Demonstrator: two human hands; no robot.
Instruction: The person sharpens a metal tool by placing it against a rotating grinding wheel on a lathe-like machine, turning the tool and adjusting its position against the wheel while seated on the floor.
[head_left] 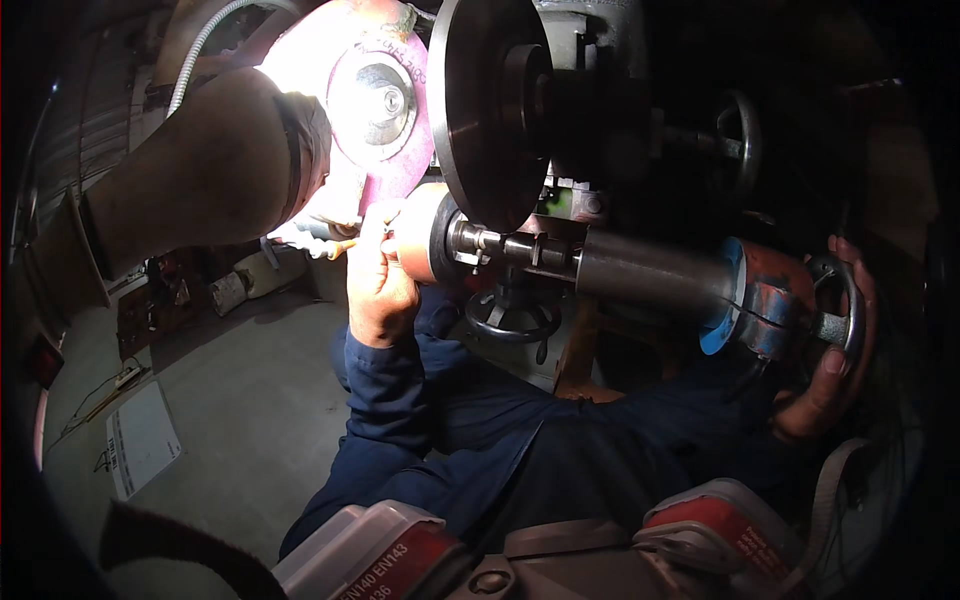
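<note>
My left hand point(383, 295) is raised at the left side of an orange round housing point(418, 237), its fingers closed against it. What they pinch is lost in the glare. From the housing's dark rim a stepped metal shaft point(530, 249) runs right to a grey metal cylinder point(650, 272). At the cylinder's right end sits an orange and blue machine head point(770, 300). My right hand point(815, 395) wraps round the handwheel point(853, 310) on that head, thumb near the lower rim. Above the shaft stands a large dark disc point(490, 110), apart from the cylinder.
A pink grinding wheel point(400, 180) is brightly lit behind the disc. A wide brown duct point(200, 165) reaches in from the left. One handwheel point(513, 318) lies below the shaft, another point(745, 140) at upper right. A white sign point(145, 440) lies on the floor point(250, 400).
</note>
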